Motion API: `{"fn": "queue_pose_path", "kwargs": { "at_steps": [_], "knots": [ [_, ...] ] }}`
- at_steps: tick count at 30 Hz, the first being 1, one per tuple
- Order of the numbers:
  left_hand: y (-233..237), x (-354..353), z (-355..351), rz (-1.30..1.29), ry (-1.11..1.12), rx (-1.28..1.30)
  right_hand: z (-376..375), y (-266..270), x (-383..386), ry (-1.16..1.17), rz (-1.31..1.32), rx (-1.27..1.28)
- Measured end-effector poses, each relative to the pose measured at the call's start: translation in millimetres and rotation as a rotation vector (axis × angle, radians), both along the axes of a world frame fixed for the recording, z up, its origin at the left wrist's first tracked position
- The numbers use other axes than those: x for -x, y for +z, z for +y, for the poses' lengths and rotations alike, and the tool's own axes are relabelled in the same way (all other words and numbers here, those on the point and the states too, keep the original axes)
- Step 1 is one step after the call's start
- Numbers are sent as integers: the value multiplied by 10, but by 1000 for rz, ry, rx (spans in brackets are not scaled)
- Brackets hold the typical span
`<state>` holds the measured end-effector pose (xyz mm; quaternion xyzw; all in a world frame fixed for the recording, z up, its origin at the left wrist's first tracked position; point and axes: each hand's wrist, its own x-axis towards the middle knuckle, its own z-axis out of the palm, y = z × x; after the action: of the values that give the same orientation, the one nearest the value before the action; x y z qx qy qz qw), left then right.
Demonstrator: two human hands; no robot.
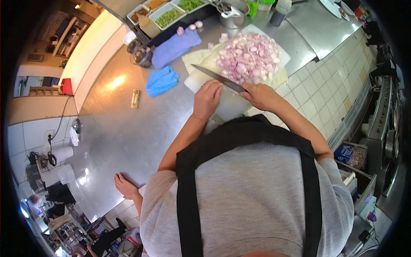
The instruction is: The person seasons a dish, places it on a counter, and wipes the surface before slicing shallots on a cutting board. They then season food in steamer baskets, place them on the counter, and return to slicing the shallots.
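Note:
My right hand [262, 97] is wrapped round the handle of a kitchen knife [220, 78], whose blade points to the far left across the cutting board. Close to the blade, my left hand [207, 101] has its fingers curled together at the board's near part; what they hold, if anything, is hidden. Beyond the knife, a large heap of peeled shallots [250, 58] covers much of the white cutting board [195, 80]. A pale cloth [280, 78] shows from under the board.
A blue cloth [162, 81] and a purple towel [175, 48] lie left of the board. Behind stand food trays [168, 19], a metal pot [234, 18] and a bottle [281, 12]. Another person's hand [125, 186] rests on the steel table [128, 132].

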<state>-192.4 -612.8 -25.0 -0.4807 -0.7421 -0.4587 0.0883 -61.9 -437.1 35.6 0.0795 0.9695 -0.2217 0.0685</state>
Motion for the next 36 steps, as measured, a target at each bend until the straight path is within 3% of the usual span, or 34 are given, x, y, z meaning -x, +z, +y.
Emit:
{"fn": "queue_pose_path", "kwargs": {
  "at_steps": [4, 7, 11, 20, 23, 26, 30, 36],
  "knots": [
    [237, 703, 38, -271, 304, -209, 188, 304, -209, -19, 20, -14],
    [493, 1153, 195, -199, 283, -130, 150, 271, -355, 84, -52, -9],
    [277, 1761, 663, 74, 222, 180, 90, 142, -391, 153, -112, 105],
    [70, 2203, 1647, 624, 196, 770, 164, -49, -327, -137, -121, 181],
    [96, 2218, 1764, 615, 204, 886, 92, -73, -294, -249, -112, 161],
    [66, 2216, 1694, 528, 178, 688, 63, -93, -292, -311, -78, 147],
    [371, 1658, 1243, 300, 0, 222, 139, -149, -272, -353, -45, 138],
    [175, 420, 305, 139, -201, 192, -4, -39, -267, -361, -31, 9]
  ]
}}
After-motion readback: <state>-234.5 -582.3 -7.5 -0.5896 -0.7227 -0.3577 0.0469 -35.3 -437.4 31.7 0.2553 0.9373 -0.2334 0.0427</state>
